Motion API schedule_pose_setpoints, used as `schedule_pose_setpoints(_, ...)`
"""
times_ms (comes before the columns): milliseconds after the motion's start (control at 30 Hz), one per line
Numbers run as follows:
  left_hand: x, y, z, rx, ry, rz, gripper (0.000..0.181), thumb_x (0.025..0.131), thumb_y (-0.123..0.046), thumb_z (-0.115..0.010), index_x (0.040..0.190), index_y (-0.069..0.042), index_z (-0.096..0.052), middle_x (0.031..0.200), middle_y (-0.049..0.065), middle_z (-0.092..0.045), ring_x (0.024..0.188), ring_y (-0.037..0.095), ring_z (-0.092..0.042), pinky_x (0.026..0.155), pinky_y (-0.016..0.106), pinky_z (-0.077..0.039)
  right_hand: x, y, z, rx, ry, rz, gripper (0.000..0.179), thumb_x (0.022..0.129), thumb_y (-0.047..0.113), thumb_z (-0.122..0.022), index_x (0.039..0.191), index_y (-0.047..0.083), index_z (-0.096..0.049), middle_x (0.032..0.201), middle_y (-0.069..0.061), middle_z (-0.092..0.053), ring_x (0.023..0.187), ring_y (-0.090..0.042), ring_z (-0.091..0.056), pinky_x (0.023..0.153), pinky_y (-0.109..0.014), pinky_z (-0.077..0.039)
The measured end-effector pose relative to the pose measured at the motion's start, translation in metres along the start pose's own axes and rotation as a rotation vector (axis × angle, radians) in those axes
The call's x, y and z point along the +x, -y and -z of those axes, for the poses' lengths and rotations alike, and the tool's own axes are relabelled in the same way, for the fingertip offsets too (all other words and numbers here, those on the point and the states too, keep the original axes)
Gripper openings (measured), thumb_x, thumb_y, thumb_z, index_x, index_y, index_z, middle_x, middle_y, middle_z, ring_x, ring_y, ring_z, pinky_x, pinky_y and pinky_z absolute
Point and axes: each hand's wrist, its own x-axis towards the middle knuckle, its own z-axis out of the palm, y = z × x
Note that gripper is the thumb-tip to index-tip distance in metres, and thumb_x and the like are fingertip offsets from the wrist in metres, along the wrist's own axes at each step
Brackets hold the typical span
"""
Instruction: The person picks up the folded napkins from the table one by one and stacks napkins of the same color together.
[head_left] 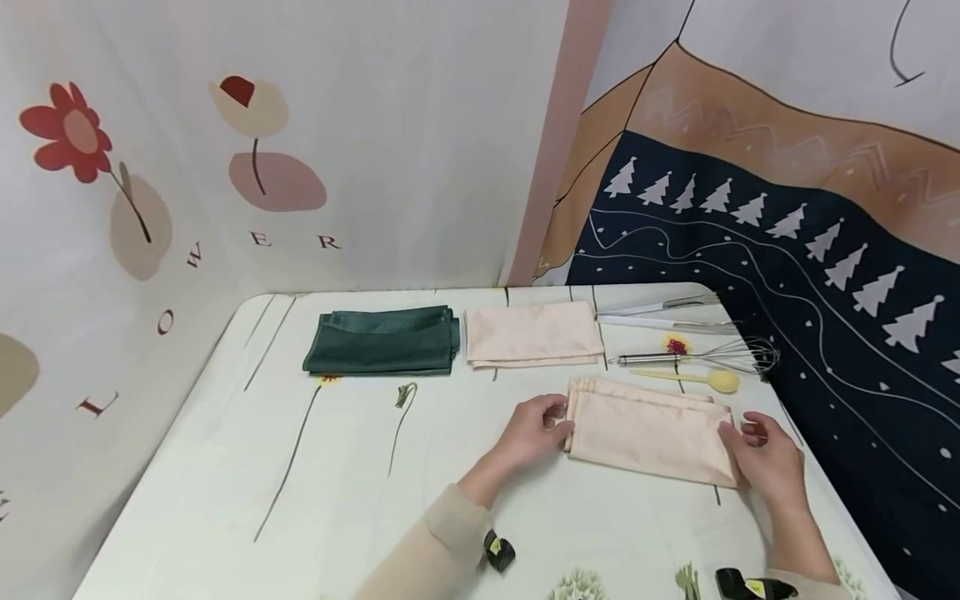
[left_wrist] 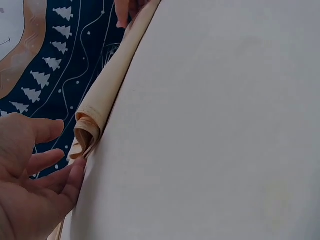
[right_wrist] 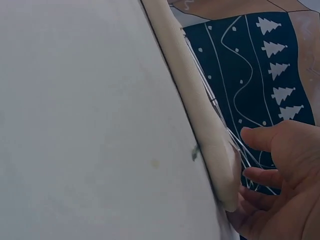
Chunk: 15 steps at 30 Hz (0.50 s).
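A folded pale pink cloth (head_left: pixel 652 435) lies on the table, its layers stacked at the left end. My left hand (head_left: pixel 528 429) is at that left end; in the left wrist view, the fingers of the left hand (left_wrist: pixel 37 185) touch the lower layers, with the thumb apart. At the opposite end is my right hand (head_left: pixel 772 462). In the right wrist view, fingers of the right hand (right_wrist: pixel 282 180) rest against the end of the cloth (right_wrist: pixel 187 95), the thumb held away from it. Neither hand pinches the fabric.
Behind lie a second folded pink cloth (head_left: pixel 534 335) and a folded dark green cloth (head_left: pixel 382 342). To their right are a whisk (head_left: pixel 652 359), a yellow spoon (head_left: pixel 722 382) and two white-handled utensils (head_left: pixel 637 322). The table's right edge (head_left: pixel 847 517) runs close to my right hand.
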Motion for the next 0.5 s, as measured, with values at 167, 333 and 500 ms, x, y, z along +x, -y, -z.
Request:
schedule_pose_setpoints(167,0.002,-0.005,0.002,-0.063,0.033,0.052,0.038,0.098,-0.019,-0.069,0.132,-0.003,-0.064,0.119,0.007,-0.071,0.109,0.016,-0.068,0.092,0.027,-0.054,0.002,0.001,0.005,0.001,0.097,-0.024,0.075,0.099,0.05,-0.057,0.147,-0.006,-0.041,0.138,-0.028,-0.053,0.122,-0.039,-0.054,0.074,-0.022,-0.044)
schedule_pose_setpoints(333,0.002,-0.006,0.002,-0.121,0.072,0.087,0.044,0.098,-0.022,-0.07,0.136,-0.002,-0.061,0.123,0.009,-0.07,0.115,0.02,-0.066,0.09,0.027,-0.055,0.01,-0.002,0.01,-0.037,0.181,-0.009,0.075,0.098,0.051,-0.059,0.139,-0.01,-0.048,0.12,-0.026,-0.061,0.1,-0.029,-0.059,0.069,-0.023,-0.045)
schedule_pose_setpoints(500,0.004,-0.004,-0.003,-0.329,0.043,0.163,0.053,0.098,-0.017,-0.069,0.143,0.004,-0.051,0.132,0.015,-0.063,0.121,0.027,-0.063,0.09,0.031,-0.056,0.022,-0.005,0.015,-0.053,0.342,-0.001,0.073,0.096,0.057,-0.059,0.112,-0.014,-0.059,0.093,-0.02,-0.061,0.079,-0.018,-0.054,0.064,-0.027,-0.044)
